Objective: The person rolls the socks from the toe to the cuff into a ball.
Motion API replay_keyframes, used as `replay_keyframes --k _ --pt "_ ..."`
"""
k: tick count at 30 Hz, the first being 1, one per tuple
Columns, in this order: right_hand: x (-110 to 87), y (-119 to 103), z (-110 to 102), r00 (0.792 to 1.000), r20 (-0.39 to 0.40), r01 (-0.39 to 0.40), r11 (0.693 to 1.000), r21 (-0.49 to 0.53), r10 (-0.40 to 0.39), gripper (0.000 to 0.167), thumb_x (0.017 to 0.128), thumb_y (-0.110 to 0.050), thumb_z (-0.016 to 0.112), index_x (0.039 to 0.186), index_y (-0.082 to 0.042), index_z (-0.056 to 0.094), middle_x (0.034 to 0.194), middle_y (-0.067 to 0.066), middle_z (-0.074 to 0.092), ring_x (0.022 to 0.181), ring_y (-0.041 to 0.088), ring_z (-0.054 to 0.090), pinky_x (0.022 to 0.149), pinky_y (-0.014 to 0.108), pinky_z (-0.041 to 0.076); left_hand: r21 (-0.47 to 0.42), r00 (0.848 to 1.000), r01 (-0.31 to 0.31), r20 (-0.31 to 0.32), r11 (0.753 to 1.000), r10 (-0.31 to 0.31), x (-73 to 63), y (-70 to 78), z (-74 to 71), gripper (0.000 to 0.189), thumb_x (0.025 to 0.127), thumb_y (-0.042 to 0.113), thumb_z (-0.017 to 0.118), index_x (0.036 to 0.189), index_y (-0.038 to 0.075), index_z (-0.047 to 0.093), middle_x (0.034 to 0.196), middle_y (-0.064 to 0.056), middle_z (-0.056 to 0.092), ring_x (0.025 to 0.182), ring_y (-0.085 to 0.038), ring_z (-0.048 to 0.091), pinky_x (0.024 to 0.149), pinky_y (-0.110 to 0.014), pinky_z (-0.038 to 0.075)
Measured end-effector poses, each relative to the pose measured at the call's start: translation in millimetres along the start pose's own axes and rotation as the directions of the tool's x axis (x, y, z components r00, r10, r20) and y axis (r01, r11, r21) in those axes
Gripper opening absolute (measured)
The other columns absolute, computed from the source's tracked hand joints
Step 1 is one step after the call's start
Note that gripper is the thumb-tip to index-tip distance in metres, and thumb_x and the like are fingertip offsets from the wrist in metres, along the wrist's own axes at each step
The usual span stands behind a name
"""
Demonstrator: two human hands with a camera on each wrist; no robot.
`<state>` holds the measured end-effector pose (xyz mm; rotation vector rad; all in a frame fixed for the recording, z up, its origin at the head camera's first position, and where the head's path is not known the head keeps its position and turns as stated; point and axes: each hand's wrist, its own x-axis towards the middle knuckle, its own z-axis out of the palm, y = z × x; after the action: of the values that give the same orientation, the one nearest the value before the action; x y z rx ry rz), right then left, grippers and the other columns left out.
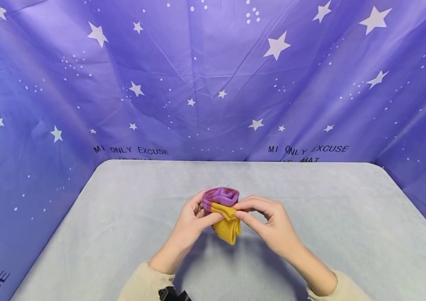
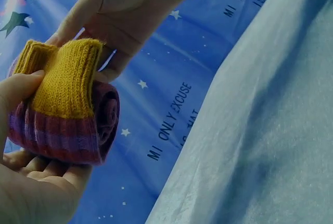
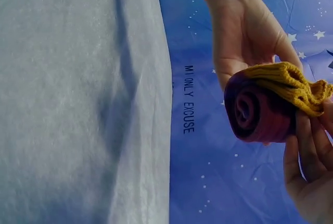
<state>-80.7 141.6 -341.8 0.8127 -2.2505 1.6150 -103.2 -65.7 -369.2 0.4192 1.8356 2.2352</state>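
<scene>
A rolled-up pair of knitted socks (image 1: 221,197), striped purple and maroon with a yellow ribbed cuff (image 1: 228,230), is held above the table between both hands. My left hand (image 1: 194,219) grips the roll from the left, thumb on the yellow cuff and fingers beneath the striped part, as the left wrist view shows. From the other side, my right hand (image 1: 269,219) pinches the cuff's edge between thumb and fingers. In the right wrist view the spiral end of the roll (image 3: 243,110) is visible, with the yellow cuff (image 3: 291,83) folded over its top.
Beneath the hands lies a table (image 1: 122,251) with a pale grey cloth cover. A purple-blue curtain (image 1: 198,83) with white stars and black lettering hangs behind and at both sides. A small black object (image 1: 173,294) sits by the left sleeve.
</scene>
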Motion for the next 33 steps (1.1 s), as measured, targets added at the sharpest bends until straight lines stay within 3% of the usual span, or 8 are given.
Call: replay_keyframes --k 5,9,16,20,23,25,30,33 --pt "0.6 -6 0 0.996 -0.092 -0.019 1.000 0.016 0.021 0.017 0.093 0.008 0.059 0.095 -0.005 0.069 0.085 0.002 0.070 0.078 0.008 0.064 0.074 0.022 0.055 -0.023 0.998 -0.045 0.038 0.999 0.046 -3.0 0.8 -2.0 0.054 0.080 -0.002 0.068 0.131 -0.008 0.053 0.109 0.009 0.069 0.099 -0.008 0.065 0.089 -0.022 0.054" --pt "3.2 -13 0 0.984 -0.176 -0.001 0.998 0.056 0.011 0.015 0.094 0.011 0.055 0.093 -0.001 0.065 0.083 -0.002 0.064 0.075 0.009 0.059 0.069 0.020 0.052 -0.040 0.987 -0.121 0.100 0.992 0.124 -6.5 5.1 -4.9 0.056 0.075 -0.005 0.070 0.129 -0.002 0.056 0.113 0.010 0.068 0.100 -0.007 0.065 0.091 -0.022 0.055" --pt "6.3 -12 5 0.984 -0.175 -0.017 0.997 0.081 0.031 0.013 0.095 0.009 0.056 0.094 0.000 0.065 0.087 -0.004 0.067 0.077 0.007 0.061 0.071 0.020 0.053 0.074 0.933 -0.311 0.212 0.948 0.290 -8.6 13.3 -5.4 0.051 0.069 -0.009 0.079 0.116 -0.010 0.059 0.115 0.003 0.068 0.108 -0.009 0.063 0.099 -0.026 0.052" --pt "4.0 -7 9 0.989 -0.137 -0.044 0.994 0.096 0.057 0.012 0.095 0.006 0.057 0.096 -0.001 0.066 0.090 -0.003 0.069 0.081 0.007 0.062 0.073 0.020 0.052 0.145 0.911 -0.364 0.260 0.920 0.320 -6.4 17.0 -2.6 0.042 0.071 -0.007 0.081 0.109 -0.001 0.064 0.124 -0.011 0.063 0.114 -0.016 0.061 0.100 -0.031 0.051" --pt "1.4 -2 11 0.985 -0.141 -0.089 0.990 0.112 0.104 0.007 0.094 0.006 0.059 0.096 0.001 0.063 0.093 -0.006 0.066 0.086 0.007 0.062 0.078 0.019 0.052 0.147 0.914 -0.350 0.269 0.925 0.303 -5.2 17.3 0.9 0.039 0.072 -0.007 0.082 0.104 0.000 0.062 0.134 -0.017 0.060 0.121 -0.020 0.060 0.103 -0.033 0.050" --pt "0.0 1 12 0.977 -0.171 -0.110 0.989 0.094 0.125 0.006 0.092 0.008 0.061 0.093 0.003 0.058 0.093 -0.006 0.062 0.086 0.005 0.060 0.079 0.018 0.051 0.156 0.930 -0.311 0.251 0.937 0.267 -5.0 16.4 3.7 0.039 0.071 -0.006 0.082 0.103 0.001 0.061 0.134 -0.019 0.062 0.119 -0.017 0.062 0.101 -0.030 0.051" --pt "0.8 6 12 0.962 -0.261 -0.101 0.993 -0.060 0.082 0.016 0.086 0.009 0.067 0.086 -0.001 0.055 0.082 -0.002 0.056 0.073 0.005 0.053 0.068 0.019 0.047 0.165 0.965 -0.223 0.179 0.961 0.193 -4.6 14.1 9.9 0.046 0.068 -0.009 0.082 0.106 -0.001 0.058 0.121 -0.024 0.066 0.102 -0.008 0.066 0.091 -0.027 0.056" --pt "1.7 6 10 0.958 -0.280 -0.116 0.981 -0.154 0.069 0.018 0.085 0.007 0.070 0.085 -0.007 0.058 0.073 -0.003 0.055 0.066 0.005 0.049 0.062 0.019 0.044 0.164 0.972 -0.196 0.160 0.967 0.170 -3.9 14.0 11.1 0.046 0.069 -0.008 0.082 0.108 -0.001 0.057 0.120 -0.024 0.066 0.101 -0.009 0.067 0.091 -0.029 0.056"
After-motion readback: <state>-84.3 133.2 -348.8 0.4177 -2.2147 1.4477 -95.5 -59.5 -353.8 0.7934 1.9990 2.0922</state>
